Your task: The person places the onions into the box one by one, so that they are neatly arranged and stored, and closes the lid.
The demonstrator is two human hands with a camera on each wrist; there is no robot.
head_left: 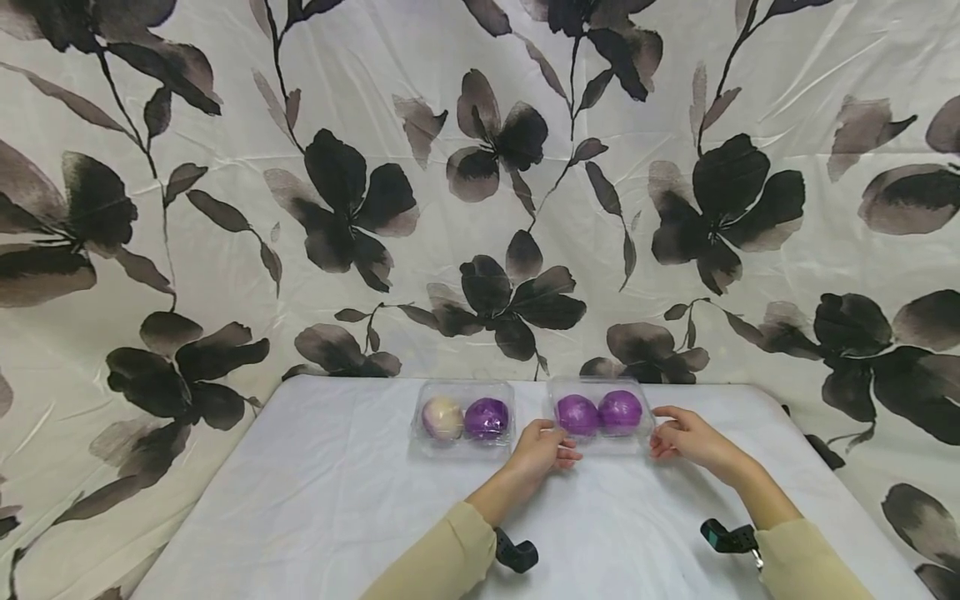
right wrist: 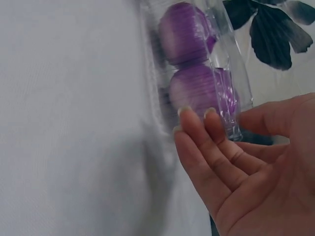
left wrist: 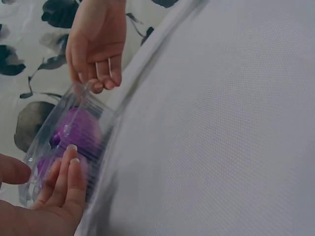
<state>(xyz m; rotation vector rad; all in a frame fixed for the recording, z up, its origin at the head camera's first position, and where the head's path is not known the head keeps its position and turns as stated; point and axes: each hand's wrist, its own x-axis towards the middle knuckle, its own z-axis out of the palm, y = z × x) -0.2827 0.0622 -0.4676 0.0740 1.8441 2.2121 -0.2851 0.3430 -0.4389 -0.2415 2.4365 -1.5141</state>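
Note:
In the head view, a clear plastic box [head_left: 600,450] holding two purple balls [head_left: 620,412] sits near the far table edge. My left hand [head_left: 536,454] is at its left end, thumb by the corner and fingers loosely extended along the front. At the opposite end is my right hand [head_left: 693,442]. The right wrist view shows that hand's thumb [right wrist: 266,115] by the box's end and its fingers lying loosely in front. Neither hand shows a firm grip; exact contact is unclear.
Left of this box stands a second clear box [head_left: 461,452] with one cream ball [head_left: 442,417] and one darker purple ball [head_left: 487,418]. White cloth covers the table [head_left: 315,500]. Behind it hangs a floral curtain [head_left: 420,217].

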